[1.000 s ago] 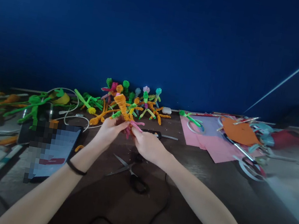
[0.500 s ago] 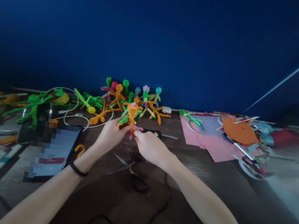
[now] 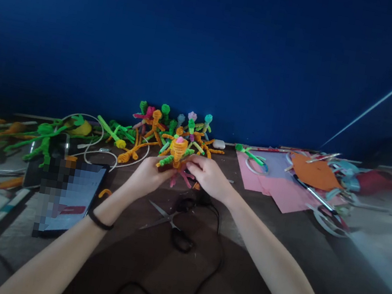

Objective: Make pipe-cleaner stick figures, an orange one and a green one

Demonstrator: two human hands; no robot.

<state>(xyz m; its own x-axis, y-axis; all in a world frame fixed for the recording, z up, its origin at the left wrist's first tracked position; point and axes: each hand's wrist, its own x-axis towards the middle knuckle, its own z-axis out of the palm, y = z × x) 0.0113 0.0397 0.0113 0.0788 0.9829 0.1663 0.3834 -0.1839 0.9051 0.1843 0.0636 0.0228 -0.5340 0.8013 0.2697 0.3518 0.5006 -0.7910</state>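
Note:
Between my hands is a pipe cleaner figure with a coiled orange body, a pink tip, green-and-orange arms and pink legs. My left hand is closed on its left side, fingers partly hidden behind it. From the other side my right hand pinches the figure with thumb and forefinger. Open scissors with dark handles lie on the table below my hands. Behind the held figure stand several similar pipe cleaner figures, among them an orange one, against the blue wall.
At left lie a phone with a lit screen, a white cable and green pipe cleaner pieces. Pink paper, an orange sheet and a pen are at right. A black cord curves across the front.
The figure has moved slightly right and its pink legs now show below my fingers. My right hand has shifted up and right along its side.

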